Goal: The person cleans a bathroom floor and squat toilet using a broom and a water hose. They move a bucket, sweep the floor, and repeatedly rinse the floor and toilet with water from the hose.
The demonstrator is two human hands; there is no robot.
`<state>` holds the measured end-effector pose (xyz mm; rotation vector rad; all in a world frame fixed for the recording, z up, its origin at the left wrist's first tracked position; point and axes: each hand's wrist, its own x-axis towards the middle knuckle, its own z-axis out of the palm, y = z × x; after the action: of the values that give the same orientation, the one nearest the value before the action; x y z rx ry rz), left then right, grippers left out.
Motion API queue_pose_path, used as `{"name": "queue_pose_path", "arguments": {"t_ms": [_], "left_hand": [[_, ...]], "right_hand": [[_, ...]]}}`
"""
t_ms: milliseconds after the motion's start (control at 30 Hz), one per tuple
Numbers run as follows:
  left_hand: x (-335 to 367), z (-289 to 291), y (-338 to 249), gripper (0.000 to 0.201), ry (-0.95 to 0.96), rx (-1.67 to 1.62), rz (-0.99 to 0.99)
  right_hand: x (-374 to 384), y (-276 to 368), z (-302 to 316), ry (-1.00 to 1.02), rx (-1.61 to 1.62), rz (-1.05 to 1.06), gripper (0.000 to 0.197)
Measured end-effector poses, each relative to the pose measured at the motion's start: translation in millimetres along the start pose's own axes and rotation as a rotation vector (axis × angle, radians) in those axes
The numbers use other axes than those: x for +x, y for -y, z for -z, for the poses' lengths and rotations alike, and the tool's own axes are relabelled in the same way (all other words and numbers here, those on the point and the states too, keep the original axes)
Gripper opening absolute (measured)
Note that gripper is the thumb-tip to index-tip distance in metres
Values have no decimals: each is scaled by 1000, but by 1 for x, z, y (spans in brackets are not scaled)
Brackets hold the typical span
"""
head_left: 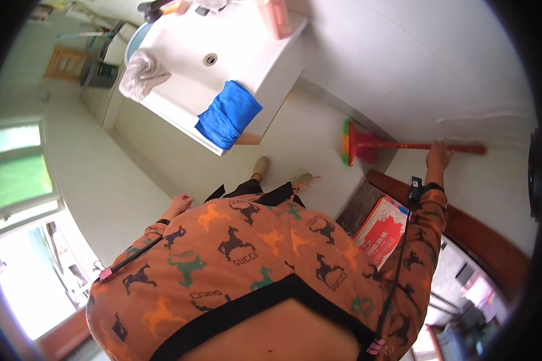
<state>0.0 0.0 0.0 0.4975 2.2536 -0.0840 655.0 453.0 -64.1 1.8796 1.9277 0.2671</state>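
Note:
My right hand [439, 155] is stretched out to the right, fingers wrapped round the red handle [397, 145] of a broom. The broom head [351, 143], red with green and orange bristles, is at the handle's left end, by the wall's foot. Right behind it shows a translucent red piece [367, 153], perhaps a dustpan; I cannot tell. My left hand [182, 203] hangs beside my body at the left, its fingers curled in with nothing seen in them. The nearest thing to it is the pale floor below.
A white sink [186, 78] stands ahead, with a blue cloth [230, 114] and a grey cloth [143, 75] over its rim. A pink cup [274, 18] is at its far corner. A red and white box [382, 231] lies by a brown doorframe [464, 219] at right. Windows [18, 162] are left.

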Motion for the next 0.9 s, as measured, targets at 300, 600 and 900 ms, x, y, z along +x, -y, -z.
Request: {"name": "queue_pose_path", "arguments": {"t_ms": [300, 600, 900], "left_hand": [[-16, -37, 49, 25, 41, -46, -59], [1, -71, 41, 26, -39, -76, -156], [19, -130, 20, 27, -8, -212, -127]], "right_hand": [[14, -37, 5, 6, -229, 79, 23], [-65, 34, -27, 251, -228, 399, 17], [-77, 74, 27, 792, 46, 473, 33]]}}
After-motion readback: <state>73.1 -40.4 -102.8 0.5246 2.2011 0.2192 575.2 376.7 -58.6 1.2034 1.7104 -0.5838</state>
